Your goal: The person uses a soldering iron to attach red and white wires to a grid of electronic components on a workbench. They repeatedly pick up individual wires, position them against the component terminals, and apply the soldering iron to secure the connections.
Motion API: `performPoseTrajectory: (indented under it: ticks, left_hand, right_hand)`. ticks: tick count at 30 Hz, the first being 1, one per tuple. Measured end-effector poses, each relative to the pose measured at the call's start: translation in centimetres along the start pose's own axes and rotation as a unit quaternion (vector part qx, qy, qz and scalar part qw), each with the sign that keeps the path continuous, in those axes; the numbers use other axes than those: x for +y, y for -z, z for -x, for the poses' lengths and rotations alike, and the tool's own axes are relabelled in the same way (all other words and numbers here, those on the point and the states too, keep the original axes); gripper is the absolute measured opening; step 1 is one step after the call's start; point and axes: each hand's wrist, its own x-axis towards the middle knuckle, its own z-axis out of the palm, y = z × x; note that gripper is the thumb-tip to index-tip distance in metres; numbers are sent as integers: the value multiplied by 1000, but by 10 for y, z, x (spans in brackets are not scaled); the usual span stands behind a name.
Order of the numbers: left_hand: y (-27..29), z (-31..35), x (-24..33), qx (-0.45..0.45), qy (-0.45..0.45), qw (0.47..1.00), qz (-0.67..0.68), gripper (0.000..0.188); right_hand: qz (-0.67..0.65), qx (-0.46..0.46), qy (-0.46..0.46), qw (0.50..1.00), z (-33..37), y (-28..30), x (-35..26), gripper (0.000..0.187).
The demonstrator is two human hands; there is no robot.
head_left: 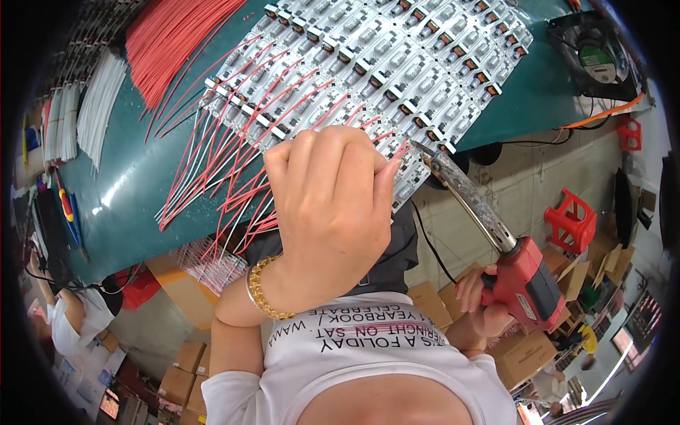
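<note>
A panel of white circuit boards (368,53) with rows of small components lies at the table's near edge. Red and white wires (227,152) trail from its left side, and several red ones run across it. My left hand (329,198) is over the panel's near edge, thumb and fingers pinched on a red wire (401,151); its fingertips are partly hidden. My right hand (482,304) grips the red and black handle of a soldering gun (528,283). The gun's metal barrel slants up and left, its tip close to the wire's end at the panel's right corner; contact cannot be made out.
A thick bundle of red wires (173,49) and bundles of white wires (103,99) lie on the green table (134,219). A screwdriver (67,202) is at the left. A black fan (598,64) stands at the right edge. Red stool (570,221) and cardboard boxes (524,354) stand beyond.
</note>
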Motion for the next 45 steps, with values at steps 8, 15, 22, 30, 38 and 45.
performPoseTrajectory:
  ticks: [8, 15, 22, 30, 38, 45]
  left_hand:
    - [3, -2, 1, -17, 4, 1000, -10, 17]
    - [2, -2, 2, -14, 0, 1000, -24, 18]
    - [3, -2, 2, -18, -2, 999, -33, 18]
    - [3, -6, 5, -33, -7, 999, -35, 17]
    - [5, -7, 8, -44, -10, 997, -55, 15]
    - [4, -6, 8, -40, -14, 997, -61, 16]
  right_hand:
    - [36, 21, 8, 999, 0, -1, -3, 64]
    - [33, 38, -1, 999, 4, -5, -4, 66]
    - [25, 20, 10, 999, -3, -4, -8, 73]
    - [53, 17, 24, 998, -4, -5, -6, 70]
    - [55, 24, 49, 997, 0, 0, 2, 67]
    - [24, 23, 17, 999, -2, -5, -2, 67]
